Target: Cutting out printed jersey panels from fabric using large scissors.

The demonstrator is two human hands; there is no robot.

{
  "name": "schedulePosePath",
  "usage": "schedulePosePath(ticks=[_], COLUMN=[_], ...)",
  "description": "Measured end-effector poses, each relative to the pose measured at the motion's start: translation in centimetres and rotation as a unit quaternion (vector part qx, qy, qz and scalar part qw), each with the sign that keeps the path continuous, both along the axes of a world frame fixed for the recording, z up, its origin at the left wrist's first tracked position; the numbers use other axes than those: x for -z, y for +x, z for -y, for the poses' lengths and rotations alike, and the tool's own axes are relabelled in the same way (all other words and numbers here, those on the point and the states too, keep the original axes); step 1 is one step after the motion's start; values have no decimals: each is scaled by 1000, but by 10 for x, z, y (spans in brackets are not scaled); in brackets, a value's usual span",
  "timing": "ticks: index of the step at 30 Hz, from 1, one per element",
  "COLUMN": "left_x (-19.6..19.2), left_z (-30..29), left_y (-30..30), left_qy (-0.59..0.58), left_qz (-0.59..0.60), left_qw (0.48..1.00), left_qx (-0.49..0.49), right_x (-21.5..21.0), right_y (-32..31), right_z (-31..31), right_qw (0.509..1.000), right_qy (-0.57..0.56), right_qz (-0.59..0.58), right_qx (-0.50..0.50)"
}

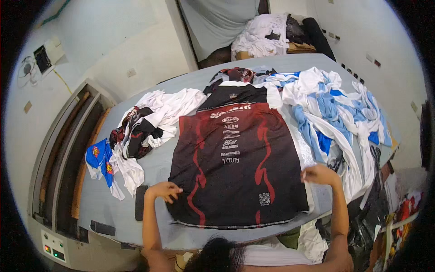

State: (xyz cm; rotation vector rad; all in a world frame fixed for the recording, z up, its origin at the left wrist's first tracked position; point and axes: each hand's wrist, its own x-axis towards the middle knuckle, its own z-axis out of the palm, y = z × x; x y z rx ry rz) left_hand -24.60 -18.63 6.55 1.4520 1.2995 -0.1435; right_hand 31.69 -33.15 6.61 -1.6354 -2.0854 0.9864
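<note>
Jersey [235,167] fabric is pinned flat at both lower side edges: the left hand [165,190] is laid on its left edge with the fingers curled loosely down onto the cloth, and the right hand [319,174] is set on its right edge, fingers bent, though whether a fold of cloth is pinched under them cannot be told. With the hands placed this wide apart, the garment appears to be held taut and smooth across the table [149,167], so that it lies without creases. It is spread face-up in the middle of the grey top, hem toward the person, collar away. It is seen as a black, short-sleeved shirt fading to dark red near the shoulders, with red flame-like streaks down both sides, a column of small white emblems down the centre, a small square code patch near the hem and white panels at the shoulders. Just beside the left hand a dark flat pad [141,202] is lying on the table. Further left, a heap of white, black and red garments [145,127] and a blue piece [97,156] are left loose. To the right, a pile of blue-and-white shirts [335,113] is bunched, touching the jersey's edge. More white clothing [267,34] is stacked beyond the table.
</note>
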Motion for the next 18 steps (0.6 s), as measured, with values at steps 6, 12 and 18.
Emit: schedulePosePath(ticks=[6,12,18], left_x=[37,95,105], left_z=[-47,-118,-126], left_y=[62,70,29], left_qy=[445,538,514], left_qz=[58,-251,-285], left_qw=[890,805,808], left_qx=[-78,-6,-45], right_x=[53,65,74], right_y=[-40,-62,-34], right_z=[1,38,68], right_qw=[920,935,953], right_qy=[326,245,183], right_qz=[105,216,179], right_qx=[191,138,161])
